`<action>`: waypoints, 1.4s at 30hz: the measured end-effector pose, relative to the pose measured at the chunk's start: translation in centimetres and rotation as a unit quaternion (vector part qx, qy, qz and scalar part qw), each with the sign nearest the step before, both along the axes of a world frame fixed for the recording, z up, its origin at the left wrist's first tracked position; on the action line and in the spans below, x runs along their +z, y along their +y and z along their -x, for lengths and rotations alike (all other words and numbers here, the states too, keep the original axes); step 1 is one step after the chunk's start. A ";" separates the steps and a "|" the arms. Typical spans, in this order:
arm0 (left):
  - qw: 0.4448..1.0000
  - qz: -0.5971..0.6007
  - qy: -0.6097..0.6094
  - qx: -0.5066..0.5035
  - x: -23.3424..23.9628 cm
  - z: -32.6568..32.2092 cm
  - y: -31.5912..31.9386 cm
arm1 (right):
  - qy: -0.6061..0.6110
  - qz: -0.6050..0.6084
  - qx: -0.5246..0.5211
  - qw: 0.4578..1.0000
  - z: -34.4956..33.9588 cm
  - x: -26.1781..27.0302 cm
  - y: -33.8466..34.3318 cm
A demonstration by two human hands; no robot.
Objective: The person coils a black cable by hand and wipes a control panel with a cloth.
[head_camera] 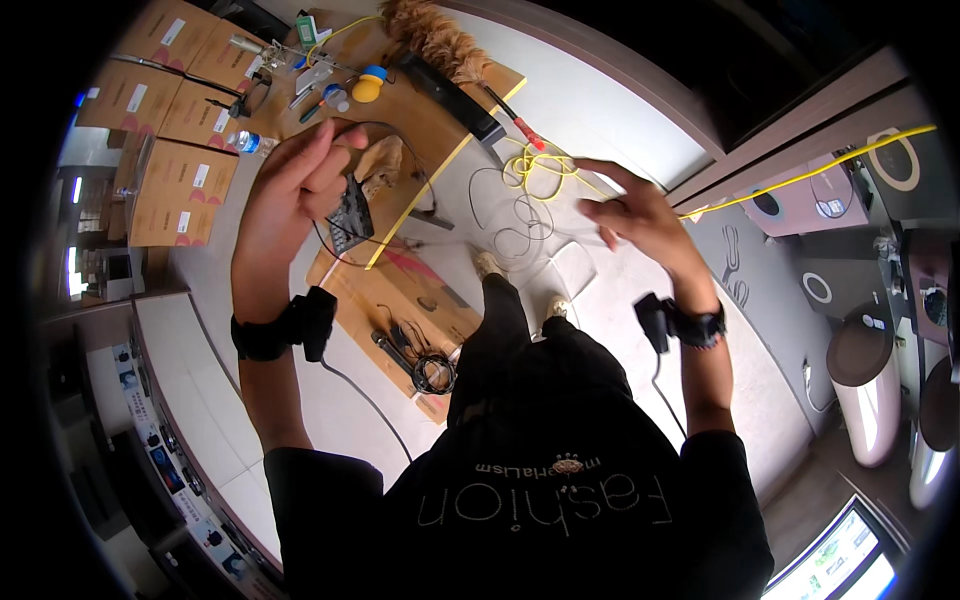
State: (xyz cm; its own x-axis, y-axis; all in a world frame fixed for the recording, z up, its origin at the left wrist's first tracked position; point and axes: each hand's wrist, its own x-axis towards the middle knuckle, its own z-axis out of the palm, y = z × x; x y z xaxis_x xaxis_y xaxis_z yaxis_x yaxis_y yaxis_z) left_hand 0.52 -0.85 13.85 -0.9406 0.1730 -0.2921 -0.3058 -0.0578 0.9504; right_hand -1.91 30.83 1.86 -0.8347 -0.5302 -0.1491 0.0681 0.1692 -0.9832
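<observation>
My left hand (311, 169) is closed around a thin black cable (409, 146), over the corner of a wooden table (442, 146). The cable arcs away from the fingers, and more cable hangs below the hand near a black keyboard (354, 217). Beside that hand lies a crumpled brown object (380, 166), whose kind I cannot tell. My right hand (637, 214) hovers over the floor with fingers apart, and no object shows in it. Below and between the hands, a loose grey cable (521, 236) and a coiled yellow cable (536, 169) lie on the floor. Both wrists wear black strapped devices.
On the table are a feather duster (442, 45), a black bar-shaped device (450, 97), a water bottle (253, 142) and a microphone (246, 43). Cardboard boxes (180, 184) stand at left. A flat cardboard piece (390, 300) holds a coiled black cable (433, 373). Toilets (862, 390) stand at right.
</observation>
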 end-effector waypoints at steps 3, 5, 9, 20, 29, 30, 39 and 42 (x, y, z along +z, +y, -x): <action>0.999 -0.028 0.003 -0.021 0.2 -1.1 1.9 | 0.044 -0.034 0.056 0.997 0.2 -2.1 -3.1; 0.999 -0.033 0.009 -0.003 -0.1 -1.5 2.3 | 0.087 -0.091 0.087 0.988 -1.1 -1.7 -5.4; 0.974 -0.208 0.000 -0.090 -0.4 -1.8 3.5 | 0.259 -0.056 0.054 0.963 -3.1 -4.7 -7.5; 0.976 -0.211 0.051 -0.001 -0.9 -2.8 4.5 | 0.161 0.022 0.032 0.986 -4.3 -6.1 -9.3; 0.991 -0.066 0.116 0.026 2.8 -4.8 6.3 | 0.140 0.015 -0.103 0.985 -3.9 -5.0 -14.0; 0.990 -0.017 0.118 0.072 3.6 -5.2 7.0 | 0.142 0.019 -0.066 0.988 -3.3 -6.0 -14.4; 0.995 0.041 0.068 -0.059 3.8 -5.0 0.5 | 0.100 0.034 0.128 0.986 -4.8 -7.2 -12.8; 0.997 0.060 0.039 -0.028 4.3 -4.8 -1.0 | 0.072 0.002 0.234 0.970 -4.4 -9.4 -11.2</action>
